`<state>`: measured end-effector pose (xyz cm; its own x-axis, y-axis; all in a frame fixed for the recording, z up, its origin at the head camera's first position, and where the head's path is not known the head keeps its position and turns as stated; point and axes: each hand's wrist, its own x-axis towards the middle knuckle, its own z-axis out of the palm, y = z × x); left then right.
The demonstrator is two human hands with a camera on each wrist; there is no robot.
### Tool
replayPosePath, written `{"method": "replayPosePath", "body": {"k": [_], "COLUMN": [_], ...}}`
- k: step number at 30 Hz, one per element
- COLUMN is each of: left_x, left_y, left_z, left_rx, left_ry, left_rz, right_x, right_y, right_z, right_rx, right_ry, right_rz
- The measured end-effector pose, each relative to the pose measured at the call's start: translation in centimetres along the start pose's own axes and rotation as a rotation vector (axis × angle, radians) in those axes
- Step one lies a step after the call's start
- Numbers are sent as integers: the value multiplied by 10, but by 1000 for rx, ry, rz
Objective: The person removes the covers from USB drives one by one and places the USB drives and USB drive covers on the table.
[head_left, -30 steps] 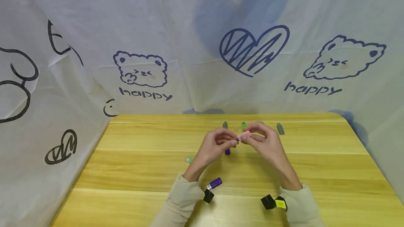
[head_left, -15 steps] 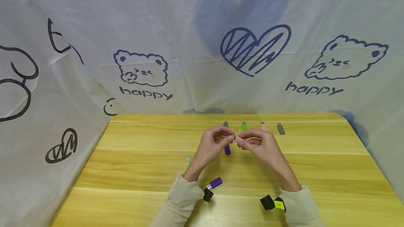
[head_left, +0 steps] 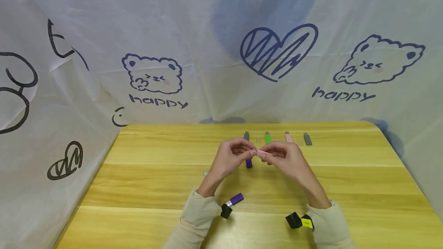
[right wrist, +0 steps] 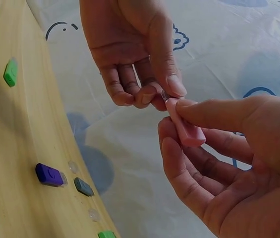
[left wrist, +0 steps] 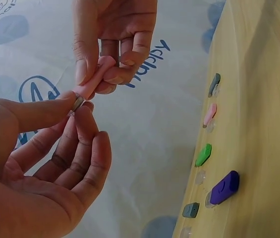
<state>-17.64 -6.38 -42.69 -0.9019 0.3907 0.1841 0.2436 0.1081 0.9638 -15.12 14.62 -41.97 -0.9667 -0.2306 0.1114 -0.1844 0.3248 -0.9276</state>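
Raised above the wooden table [head_left: 155, 187], a pink USB flash drive [right wrist: 183, 124] is held between both hands. My right hand [head_left: 288, 158] pinches its pink body between thumb and fingers. At the metal connector end [left wrist: 77, 103], the thumb and index finger of my left hand [head_left: 228, 160] pinch the drive, with a bit of clear plastic [left wrist: 71, 113] showing between the fingertips. How far that clear piece covers the connector is hidden by the fingers. The other fingers of both hands are loosely bent.
Along the table's far side lie a grey drive [head_left: 246, 136], a green one [head_left: 268, 138], a pink one [head_left: 288, 136] and another grey one [head_left: 307, 139], with small clear caps [head_left: 300, 143] between. Purple drives [head_left: 249, 163] [head_left: 237, 199] lie nearer; a green one [right wrist: 11, 73] lies left.
My right hand has come down and slightly left, uncovering the pink drive on the table behind it. The held drive's metal end, visible earlier, is now between my left fingertips.
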Motion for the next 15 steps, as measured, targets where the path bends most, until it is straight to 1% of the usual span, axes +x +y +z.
{"method": "replayPosePath", "body": {"k": [6,15], "left_x": [0,-2], "left_y": [1,4], "left_z": [-2,-3], "left_rx": [-20,-31], "left_ry": [3,22], "left_rz": [-15,-22], "right_x": [0,-2], "right_y": [-2,-6], "right_z": [-2,-3], "right_rx": [12,15], "right_ry": [-14,-24], "right_rz": [16,6]}}
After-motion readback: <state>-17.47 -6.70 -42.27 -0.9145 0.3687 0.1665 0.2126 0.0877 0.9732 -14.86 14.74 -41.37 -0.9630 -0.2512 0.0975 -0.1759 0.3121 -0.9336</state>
